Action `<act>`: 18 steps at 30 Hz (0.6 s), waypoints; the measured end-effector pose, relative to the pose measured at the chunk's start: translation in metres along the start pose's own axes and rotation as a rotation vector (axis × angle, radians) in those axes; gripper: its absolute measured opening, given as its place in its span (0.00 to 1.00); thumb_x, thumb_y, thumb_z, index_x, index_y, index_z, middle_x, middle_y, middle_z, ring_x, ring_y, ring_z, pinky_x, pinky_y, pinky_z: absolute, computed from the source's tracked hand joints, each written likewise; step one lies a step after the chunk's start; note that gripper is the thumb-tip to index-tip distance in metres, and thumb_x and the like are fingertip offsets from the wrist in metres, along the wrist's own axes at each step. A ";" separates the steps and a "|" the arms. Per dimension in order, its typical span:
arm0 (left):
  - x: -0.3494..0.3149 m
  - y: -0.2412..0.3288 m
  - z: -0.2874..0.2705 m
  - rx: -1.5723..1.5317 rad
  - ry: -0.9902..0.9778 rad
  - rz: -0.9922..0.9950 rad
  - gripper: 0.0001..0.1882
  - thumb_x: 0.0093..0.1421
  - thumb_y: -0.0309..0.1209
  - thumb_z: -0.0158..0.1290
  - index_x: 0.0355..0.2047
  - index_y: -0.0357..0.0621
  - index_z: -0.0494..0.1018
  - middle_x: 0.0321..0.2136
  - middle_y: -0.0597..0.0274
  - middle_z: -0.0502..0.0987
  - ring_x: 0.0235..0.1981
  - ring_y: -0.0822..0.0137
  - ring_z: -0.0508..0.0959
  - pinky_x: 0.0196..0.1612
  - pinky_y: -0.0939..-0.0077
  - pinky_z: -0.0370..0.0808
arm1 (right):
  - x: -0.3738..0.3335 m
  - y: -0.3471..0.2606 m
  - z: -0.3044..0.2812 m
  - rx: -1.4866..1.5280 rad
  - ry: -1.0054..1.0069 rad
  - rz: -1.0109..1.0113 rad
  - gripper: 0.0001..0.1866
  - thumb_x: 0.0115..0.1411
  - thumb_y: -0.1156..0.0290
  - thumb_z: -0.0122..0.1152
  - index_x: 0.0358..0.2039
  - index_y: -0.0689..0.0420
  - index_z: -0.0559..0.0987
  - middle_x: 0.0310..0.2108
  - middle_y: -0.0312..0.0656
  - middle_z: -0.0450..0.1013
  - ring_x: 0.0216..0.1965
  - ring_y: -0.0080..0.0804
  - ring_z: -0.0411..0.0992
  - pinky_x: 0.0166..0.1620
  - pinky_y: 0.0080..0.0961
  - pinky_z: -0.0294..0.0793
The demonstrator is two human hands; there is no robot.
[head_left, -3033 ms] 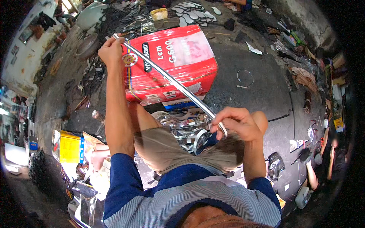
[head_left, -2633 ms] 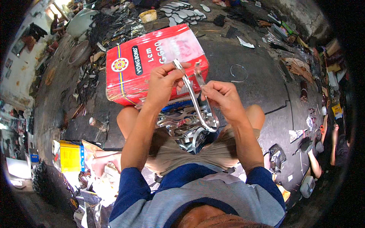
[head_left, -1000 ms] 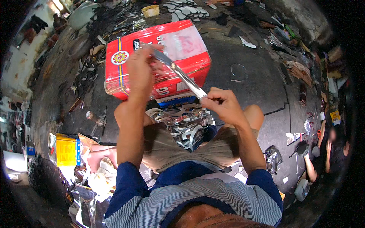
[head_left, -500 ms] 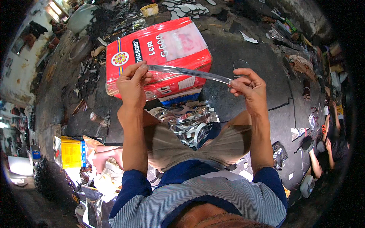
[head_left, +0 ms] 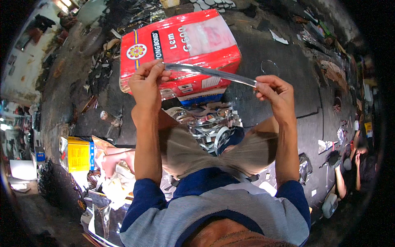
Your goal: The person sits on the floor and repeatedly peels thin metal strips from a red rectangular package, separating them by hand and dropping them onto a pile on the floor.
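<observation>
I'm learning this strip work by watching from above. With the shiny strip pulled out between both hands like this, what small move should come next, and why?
Probably bring the two hands together to curl the strip into a loop. The left hand and right hand each pinch one end, the strip runs nearly straight between them over the red box, and curled silver pieces already lie in the lap below.
</observation>
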State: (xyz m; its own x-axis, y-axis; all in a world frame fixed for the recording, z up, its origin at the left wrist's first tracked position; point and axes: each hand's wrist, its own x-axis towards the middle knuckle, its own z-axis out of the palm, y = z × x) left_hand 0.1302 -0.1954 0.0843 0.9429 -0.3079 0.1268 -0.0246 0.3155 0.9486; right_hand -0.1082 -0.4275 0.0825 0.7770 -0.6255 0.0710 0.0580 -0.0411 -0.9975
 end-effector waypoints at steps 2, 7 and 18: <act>0.004 -0.001 0.002 0.024 -0.070 0.011 0.06 0.62 0.21 0.58 0.38 0.32 0.78 0.28 0.56 0.81 0.26 0.68 0.82 0.28 0.81 0.78 | -0.003 -0.004 -0.004 -0.064 0.006 -0.044 0.07 0.62 0.73 0.64 0.40 0.59 0.81 0.29 0.35 0.78 0.26 0.16 0.73 0.29 0.14 0.71; -0.031 -0.011 0.010 0.317 -0.296 -0.006 0.03 0.63 0.23 0.56 0.36 0.37 0.77 0.30 0.61 0.80 0.24 0.73 0.78 0.26 0.82 0.73 | -0.009 -0.017 -0.026 -0.288 0.081 -0.198 0.09 0.66 0.67 0.62 0.31 0.57 0.79 0.23 0.26 0.69 0.22 0.12 0.60 0.27 0.14 0.59; -0.083 -0.113 0.046 1.454 -1.022 0.033 0.11 0.58 0.32 0.54 0.37 0.39 0.79 0.34 0.43 0.81 0.40 0.43 0.81 0.43 0.52 0.79 | 0.058 0.001 -0.115 -1.186 0.446 -0.055 0.32 0.56 0.37 0.64 0.22 0.59 0.74 0.18 0.38 0.69 0.23 0.34 0.66 0.31 0.30 0.66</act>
State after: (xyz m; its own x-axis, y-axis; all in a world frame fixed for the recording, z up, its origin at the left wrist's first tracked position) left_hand 0.0397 -0.2470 -0.0195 0.3871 -0.8798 -0.2758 -0.8180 -0.4657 0.3376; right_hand -0.1351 -0.5539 0.0850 0.4999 -0.7987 0.3348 -0.6914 -0.6009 -0.4011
